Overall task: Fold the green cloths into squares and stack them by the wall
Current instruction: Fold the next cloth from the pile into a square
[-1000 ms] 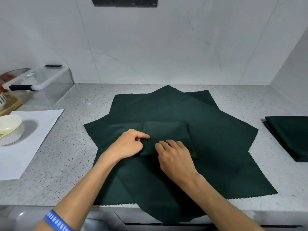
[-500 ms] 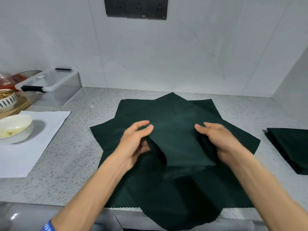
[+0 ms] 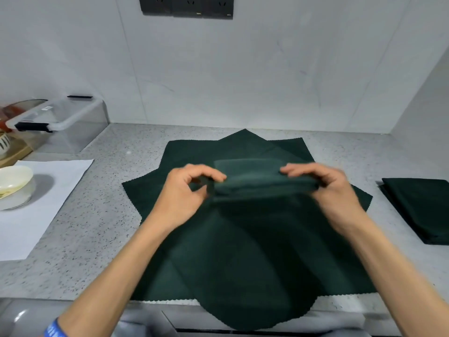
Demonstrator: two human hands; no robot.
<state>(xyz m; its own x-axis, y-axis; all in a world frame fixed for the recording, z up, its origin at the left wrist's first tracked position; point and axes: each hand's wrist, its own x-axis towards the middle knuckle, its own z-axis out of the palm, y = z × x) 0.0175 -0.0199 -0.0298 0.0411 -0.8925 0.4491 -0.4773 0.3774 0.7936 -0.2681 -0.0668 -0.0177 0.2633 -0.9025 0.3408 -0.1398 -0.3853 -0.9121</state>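
A folded dark green cloth square point(image 3: 263, 177) is held in the air between both hands, above a pile of flat, unfolded dark green cloths with zigzag edges point(image 3: 255, 251) that are fanned out like a star on the speckled grey stone countertop point(image 3: 97, 227). The left hand point(image 3: 184, 190) is raised with the forearm reaching in from the lower left; its thumb and curled fingers are pinched on the left end of the folded square. The right hand point(image 3: 325, 188) is raised likewise from the lower right, its fingers curled over the right end of the square and clamped on it. Both hands are somewhat smeared by motion blur, so the exact lie of each finger cannot be made out, and the thumb of the right hand is hidden behind the cloth.

A stack of folded dark green cloths point(image 3: 420, 210) is seen at the right, near the side wall, and is cut off by the picture's edge. A blue wristband point(image 3: 52, 329) on the left arm is partly cut off at the bottom edge. At the left, a white sheet of paper point(image 3: 36, 203) is laid on the countertop with a pale cream bowl point(image 3: 14, 181) on it; behind these a clear plastic lidded box with black latches point(image 3: 60, 122) is set against the wall. A black socket strip point(image 3: 185, 7) is cropped at the top.
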